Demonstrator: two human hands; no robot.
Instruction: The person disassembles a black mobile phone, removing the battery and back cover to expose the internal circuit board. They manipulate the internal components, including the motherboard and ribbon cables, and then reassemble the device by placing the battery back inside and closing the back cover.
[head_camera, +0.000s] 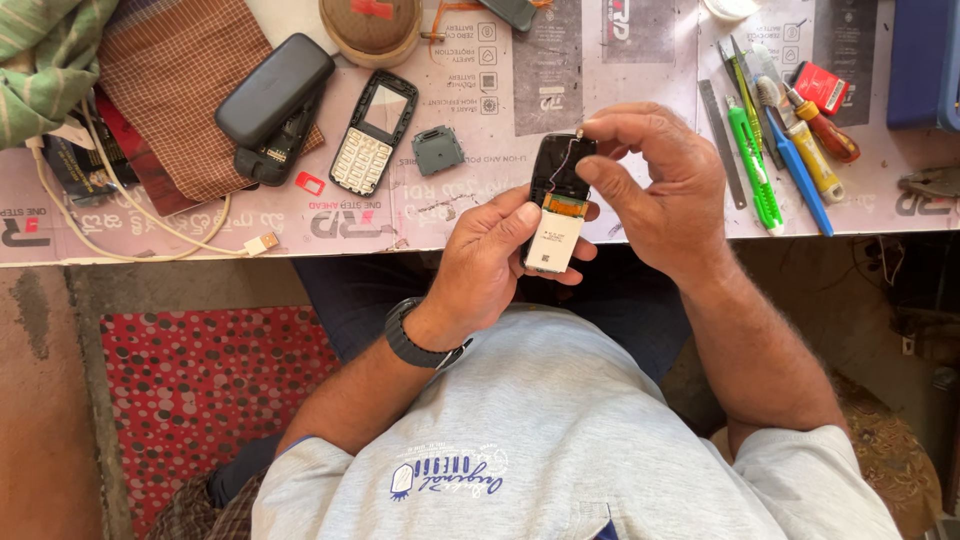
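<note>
My left hand (490, 265) grips an opened small phone body (558, 200), black at the far end with a white display panel and an orange flex strip at the near end. My right hand (665, 175) pinches a thin wire at the phone's far end with thumb and forefinger. On the table to the left lie a phone front cover with keypad (372, 132), a small grey square part (437, 150) and a black back cover (272, 88) resting on another black phone piece.
Screwdrivers, a green cutter, a toothbrush and a steel ruler (780, 130) lie at the right. A round wooden tin (370, 28) stands at the back. A white cable (150, 235), checked cloth (180, 90) and tiny red chip (310, 184) are at the left.
</note>
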